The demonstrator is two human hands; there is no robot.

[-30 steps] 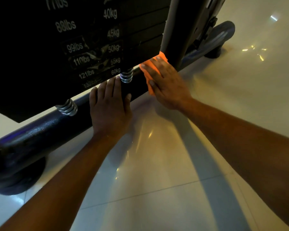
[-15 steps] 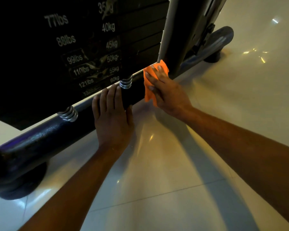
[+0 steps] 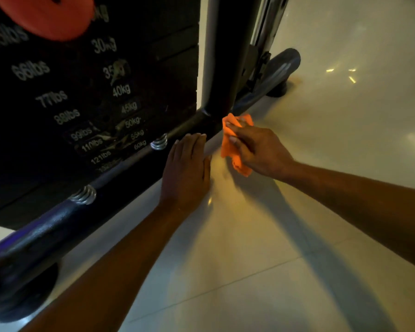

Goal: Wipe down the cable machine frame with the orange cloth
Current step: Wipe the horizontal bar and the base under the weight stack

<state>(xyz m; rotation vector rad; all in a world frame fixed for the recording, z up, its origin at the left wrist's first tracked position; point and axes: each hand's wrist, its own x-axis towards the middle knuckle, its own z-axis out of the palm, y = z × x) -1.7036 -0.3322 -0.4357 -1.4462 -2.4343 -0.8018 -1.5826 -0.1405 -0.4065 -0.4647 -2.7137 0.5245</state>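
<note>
Nearest the camera, two bare forearms are stretched forward over a glossy pale tiled floor, on which long shadows of the arms are cast. At the lower left edge of the view, a dark rounded base tube of the cable machine frame is seen running diagonally up toward the centre, resting on a black rubber foot near the floor's left edge. Two coiled silver springs are seated on this tube below the black weight stack, which is marked with white pound and kilogram figures.

The left hand is laid flat, fingers straight and together, against the side of the base tube, just right of the upper spring. Just beside it, the right hand is curled around a crumpled orange cloth, which is gripped between fingers and thumb. The cloth is held at the foot of the dark upright post, where the post meets the base tube; whether it touches the metal cannot be told.

Farther back, a chrome guide rod and a second dark base tube are visible. At the top left corner, a blurred round orange-red object overlaps the weight stack.
</note>
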